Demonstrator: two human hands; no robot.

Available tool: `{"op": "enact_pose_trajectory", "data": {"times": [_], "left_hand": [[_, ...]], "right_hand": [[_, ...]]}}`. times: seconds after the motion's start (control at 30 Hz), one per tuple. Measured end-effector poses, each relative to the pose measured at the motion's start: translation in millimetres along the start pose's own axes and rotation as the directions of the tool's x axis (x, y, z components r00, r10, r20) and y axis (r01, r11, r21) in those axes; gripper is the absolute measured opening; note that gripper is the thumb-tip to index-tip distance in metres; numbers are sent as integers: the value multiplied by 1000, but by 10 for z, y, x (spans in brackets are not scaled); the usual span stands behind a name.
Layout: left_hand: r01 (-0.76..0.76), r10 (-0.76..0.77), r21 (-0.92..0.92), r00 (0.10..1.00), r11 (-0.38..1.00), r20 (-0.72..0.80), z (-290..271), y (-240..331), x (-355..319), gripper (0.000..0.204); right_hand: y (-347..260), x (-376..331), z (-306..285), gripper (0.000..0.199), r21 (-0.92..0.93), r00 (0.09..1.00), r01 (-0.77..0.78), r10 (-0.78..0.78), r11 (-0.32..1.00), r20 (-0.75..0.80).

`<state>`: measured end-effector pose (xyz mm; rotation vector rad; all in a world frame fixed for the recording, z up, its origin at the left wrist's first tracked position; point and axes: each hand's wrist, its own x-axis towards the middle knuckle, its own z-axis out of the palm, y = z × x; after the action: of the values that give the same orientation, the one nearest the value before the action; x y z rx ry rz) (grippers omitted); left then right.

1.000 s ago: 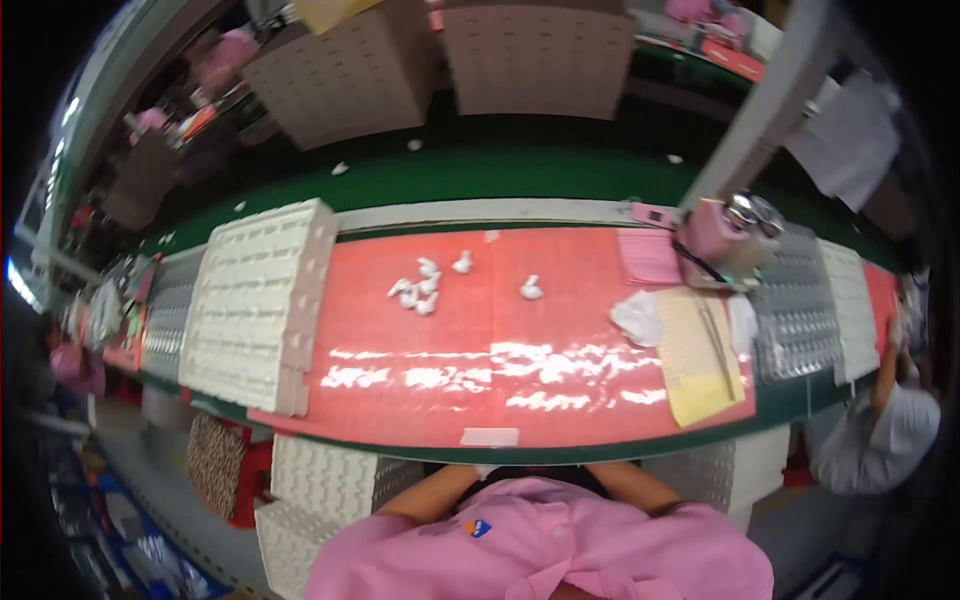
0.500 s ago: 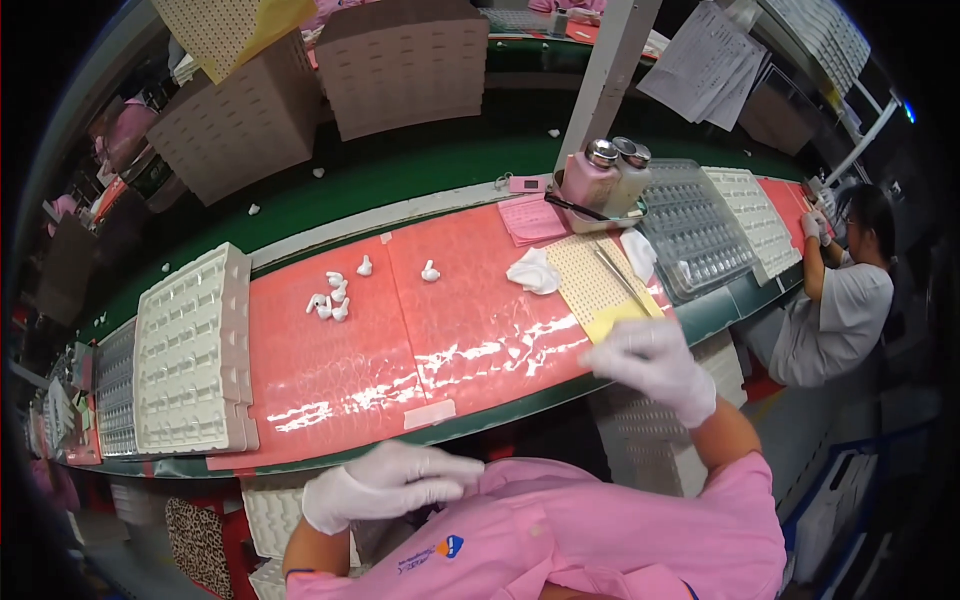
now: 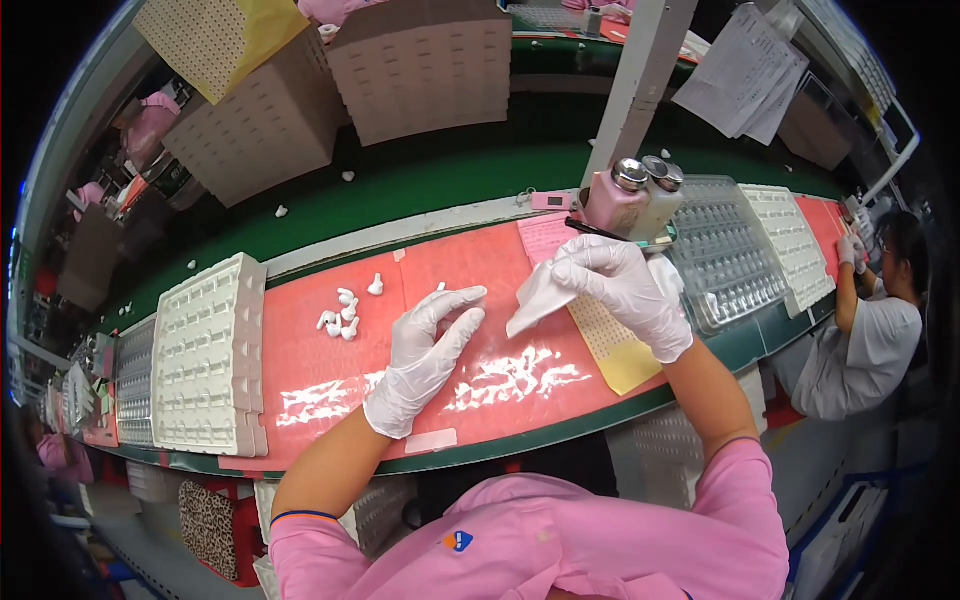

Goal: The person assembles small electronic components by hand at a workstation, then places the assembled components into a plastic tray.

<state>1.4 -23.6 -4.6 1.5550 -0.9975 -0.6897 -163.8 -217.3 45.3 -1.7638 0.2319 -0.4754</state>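
Note:
My right hand (image 3: 622,295), in a white glove, pinches a white wiping cloth (image 3: 538,303) that hangs down over the red work mat (image 3: 500,365). Left of it, my gloved left hand (image 3: 425,350) is held above the mat with its thumb apart from its fingers and nothing visible between them. Just past those fingers, the tip of a single white earbud (image 3: 440,287) shows; the rest is hidden. Several more white earbuds (image 3: 347,314) lie in a loose cluster farther left. A yellow sheet with dots (image 3: 628,368) lies partly beneath my right hand.
A cream moulded tray (image 3: 208,360) stands at the left. Two pump bottles (image 3: 615,200) share a holder at the back right, beside a pink notepad (image 3: 543,236) and clear plastic trays (image 3: 728,250). A metal post (image 3: 640,85) rises behind. A co-worker (image 3: 865,330) sits at the far right.
My right hand has moved left and picked up the white cloth from the mat. My left hand has risen from near my body to over the mat, beside the single earbud. The view has shifted slightly.

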Motion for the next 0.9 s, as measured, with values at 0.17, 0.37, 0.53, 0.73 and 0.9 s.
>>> {"op": "enact_pose_trajectory", "data": {"times": [0.17, 0.37, 0.53, 0.73, 0.9], "left_hand": [[-237, 236, -8, 971, 972, -18, -14, 0, 92, 41], [26, 47, -326, 975, 945, 216, -125, 82, 112, 46], [-62, 124, -290, 972, 955, 201, 12, 64, 29, 42], [-263, 308, 219, 929, 940, -204, -334, 181, 211, 35], [98, 345, 772, 855, 628, -388, -1632, -151, 938, 37]], "right_hand": [[17, 101, 39, 14, 191, 970, -175, 136, 966, 202], [141, 153, 165, 14, 207, 926, -294, 225, 933, 302], [99, 82, 307, 9, 87, 846, -412, 346, 907, 405], [200, -62, 204, 9, -70, 993, 0, 9, 998, 118], [89, -103, 235, 7, -64, 997, 65, -61, 996, 56]]}}
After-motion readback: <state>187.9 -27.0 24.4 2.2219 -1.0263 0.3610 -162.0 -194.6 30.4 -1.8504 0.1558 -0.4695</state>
